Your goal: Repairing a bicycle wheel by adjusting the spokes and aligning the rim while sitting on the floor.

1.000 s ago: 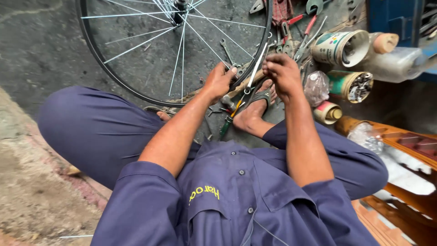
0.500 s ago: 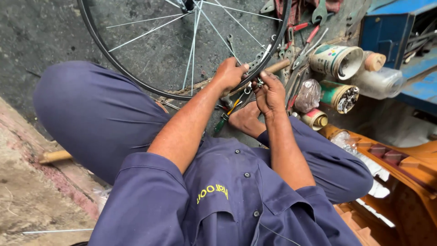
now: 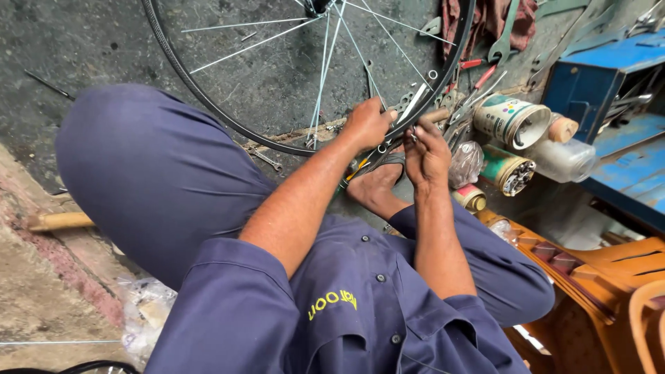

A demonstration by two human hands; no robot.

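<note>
A bicycle wheel (image 3: 208, 90) with a black rim and thin silver spokes lies on the dark concrete floor in front of me. My left hand (image 3: 367, 123) grips the rim at its near right side. My right hand (image 3: 426, 149) is just right of it, fingers pinched on a small metal part at the rim; what it is I cannot make out. A screwdriver (image 3: 350, 176) with a yellow and green handle lies under my hands, beside my sandalled foot (image 3: 377, 183).
Tins (image 3: 509, 121) holding small parts, a plastic bottle (image 3: 561, 158) and a plastic bag (image 3: 465, 165) stand to the right. Spanners and pliers (image 3: 502, 41) lie beyond them by a red rag. A blue metal box (image 3: 609, 90) and orange plastic chair (image 3: 596, 277) are at right. A wooden handle (image 3: 59, 221) lies left.
The view has shifted, so the wheel and hands sit higher and further right. My hands stay on the rim, the right one now closer beside the left.
</note>
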